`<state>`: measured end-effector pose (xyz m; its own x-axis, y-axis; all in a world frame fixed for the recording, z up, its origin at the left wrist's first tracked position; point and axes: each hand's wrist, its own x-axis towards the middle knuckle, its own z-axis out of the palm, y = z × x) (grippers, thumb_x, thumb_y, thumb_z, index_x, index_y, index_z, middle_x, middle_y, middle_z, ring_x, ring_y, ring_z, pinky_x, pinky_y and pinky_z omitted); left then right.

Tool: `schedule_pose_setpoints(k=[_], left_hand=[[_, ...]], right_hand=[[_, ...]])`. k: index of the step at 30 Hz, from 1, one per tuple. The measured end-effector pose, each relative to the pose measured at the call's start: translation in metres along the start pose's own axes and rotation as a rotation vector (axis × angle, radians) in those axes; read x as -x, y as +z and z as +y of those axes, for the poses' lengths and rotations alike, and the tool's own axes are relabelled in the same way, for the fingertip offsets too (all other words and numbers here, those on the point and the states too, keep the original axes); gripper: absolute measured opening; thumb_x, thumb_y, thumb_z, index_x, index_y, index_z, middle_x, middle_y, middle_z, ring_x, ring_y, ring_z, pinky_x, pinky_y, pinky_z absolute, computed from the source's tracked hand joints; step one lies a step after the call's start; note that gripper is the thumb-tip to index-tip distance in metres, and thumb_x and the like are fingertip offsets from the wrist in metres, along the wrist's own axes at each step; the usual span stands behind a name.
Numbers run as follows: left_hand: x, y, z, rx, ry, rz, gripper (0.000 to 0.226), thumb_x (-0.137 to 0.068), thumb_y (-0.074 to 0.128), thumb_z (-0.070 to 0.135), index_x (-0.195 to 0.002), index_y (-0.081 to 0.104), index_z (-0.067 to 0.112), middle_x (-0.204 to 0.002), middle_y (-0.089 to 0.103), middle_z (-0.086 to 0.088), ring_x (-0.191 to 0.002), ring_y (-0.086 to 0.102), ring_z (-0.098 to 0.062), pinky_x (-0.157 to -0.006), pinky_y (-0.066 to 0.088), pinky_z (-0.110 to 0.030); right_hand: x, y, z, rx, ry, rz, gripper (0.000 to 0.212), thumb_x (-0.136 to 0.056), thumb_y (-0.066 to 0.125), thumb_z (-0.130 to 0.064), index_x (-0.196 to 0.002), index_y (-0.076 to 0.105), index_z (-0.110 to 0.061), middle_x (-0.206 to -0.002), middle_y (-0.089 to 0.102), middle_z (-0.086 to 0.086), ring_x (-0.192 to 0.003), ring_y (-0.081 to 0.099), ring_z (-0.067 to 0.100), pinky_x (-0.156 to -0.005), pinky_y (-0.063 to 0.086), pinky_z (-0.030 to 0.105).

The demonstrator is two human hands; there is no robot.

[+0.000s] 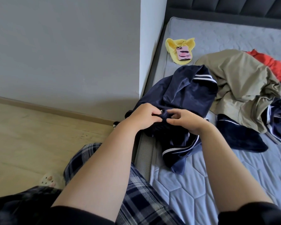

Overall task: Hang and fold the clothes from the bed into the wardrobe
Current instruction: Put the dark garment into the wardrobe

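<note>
- Your left hand (142,116) and right hand (187,121) both pinch the gathered waistband of the navy shorts (183,101), fingers clamped.
- The shorts lie at the bed's (234,168) near-left edge, running away from your fingers toward the far right.

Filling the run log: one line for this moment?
left hand grips navy garment | right hand pinches it | on bed
</note>
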<state>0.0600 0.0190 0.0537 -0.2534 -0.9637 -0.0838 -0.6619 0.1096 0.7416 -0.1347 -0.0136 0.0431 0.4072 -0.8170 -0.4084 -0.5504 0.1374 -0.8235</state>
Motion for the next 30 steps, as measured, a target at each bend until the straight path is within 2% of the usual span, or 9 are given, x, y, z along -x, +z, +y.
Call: schedule_pose_setpoints(k=[2,4,8,11,16,22,25,28,30], left_hand=[[0.001,-0.004,0.0,-0.014,-0.03,0.043,0.013,-0.084,0.068,0.02,-0.076,0.068,0.009,-0.076,0.066,-0.008,-0.077,0.06,-0.026,-0.073,0.047,-0.041],[0.002,-0.008,-0.001,-0.003,-0.075,0.106,0.017,-0.077,0.074,0.027,-0.08,0.066,0.012,-0.078,0.066,-0.009,-0.078,0.062,-0.027,-0.073,0.049,-0.04],[0.016,-0.033,-0.009,-0.013,-0.187,0.031,0.028,-0.062,0.082,0.036,-0.082,0.065,0.025,-0.079,0.069,0.007,-0.073,0.065,-0.012,-0.066,0.049,-0.029],[0.036,-0.057,-0.026,-0.087,-0.322,-0.008,0.018,-0.073,0.079,0.026,-0.081,0.063,0.023,-0.085,0.069,0.002,-0.08,0.062,-0.018,-0.068,0.044,-0.029],[0.075,-0.119,-0.026,-0.06,-0.364,0.344,0.02,-0.086,0.063,0.019,-0.068,0.056,0.019,-0.079,0.062,-0.005,-0.077,0.056,-0.019,-0.063,0.035,-0.026],[0.144,-0.242,0.016,-0.336,-0.349,0.592,0.028,-0.087,0.056,0.018,-0.06,0.051,0.021,-0.071,0.059,-0.003,-0.074,0.056,-0.025,-0.056,0.032,-0.027],[0.193,-0.306,0.043,-0.497,-0.354,0.718,0.016,-0.087,0.063,0.023,-0.073,0.063,0.015,-0.077,0.06,-0.005,-0.076,0.054,-0.024,-0.063,0.038,-0.028],[0.238,-0.364,0.08,-0.664,-0.366,0.86,0.022,-0.084,0.069,0.031,-0.085,0.066,0.009,-0.083,0.06,-0.007,-0.081,0.055,-0.026,-0.066,0.041,-0.03],[0.261,-0.398,0.112,-0.802,-0.34,0.972,0.022,-0.084,0.069,0.032,-0.092,0.066,0.012,-0.087,0.063,-0.007,-0.084,0.056,-0.028,-0.065,0.038,-0.029]], right_hand=[[0.0,0.001,-0.005,-0.087,-0.016,0.041,0.015,-0.082,0.073,-0.011,-0.096,0.072,-0.015,-0.084,0.073,0.004,-0.078,0.069,0.016,-0.071,0.055,0.025],[0.001,0.002,-0.012,-0.165,-0.053,0.188,0.011,-0.08,0.073,-0.005,-0.079,0.072,-0.016,-0.07,0.072,-0.001,-0.066,0.068,0.013,-0.058,0.053,0.02],[-0.002,0.012,-0.045,-0.194,-0.136,0.294,0.004,-0.086,0.063,-0.003,-0.088,0.066,-0.005,-0.08,0.067,0.008,-0.078,0.064,0.021,-0.079,0.054,0.041],[-0.007,0.024,-0.084,-0.129,-0.222,0.377,0.009,-0.086,0.06,-0.004,-0.094,0.061,0.002,-0.082,0.061,0.011,-0.079,0.058,0.023,-0.074,0.05,0.038],[0.001,0.054,-0.17,-0.015,-0.388,0.144,0.03,-0.081,0.07,-0.012,-0.109,0.06,-0.013,-0.097,0.066,0.007,-0.086,0.063,0.019,-0.082,0.051,0.033],[0.021,0.103,-0.287,-0.051,-0.573,-0.017,0.016,-0.082,0.074,-0.024,-0.088,0.07,-0.01,-0.085,0.07,0.006,-0.075,0.065,0.017,-0.076,0.055,0.03],[0.035,0.122,-0.358,-0.092,-0.698,0.173,0.015,-0.083,0.071,-0.021,-0.074,0.063,-0.011,-0.068,0.06,0.0,-0.064,0.056,0.013,-0.057,0.046,0.016],[0.058,0.132,-0.429,-0.154,-0.845,0.366,0.013,-0.085,0.066,-0.015,-0.076,0.058,-0.011,-0.071,0.056,0.003,-0.072,0.054,0.017,-0.063,0.043,0.027],[0.079,0.135,-0.473,-0.178,-0.942,0.426,0.01,-0.088,0.062,-0.014,-0.081,0.057,-0.009,-0.07,0.055,0.0,-0.074,0.054,0.019,-0.061,0.035,0.022]])
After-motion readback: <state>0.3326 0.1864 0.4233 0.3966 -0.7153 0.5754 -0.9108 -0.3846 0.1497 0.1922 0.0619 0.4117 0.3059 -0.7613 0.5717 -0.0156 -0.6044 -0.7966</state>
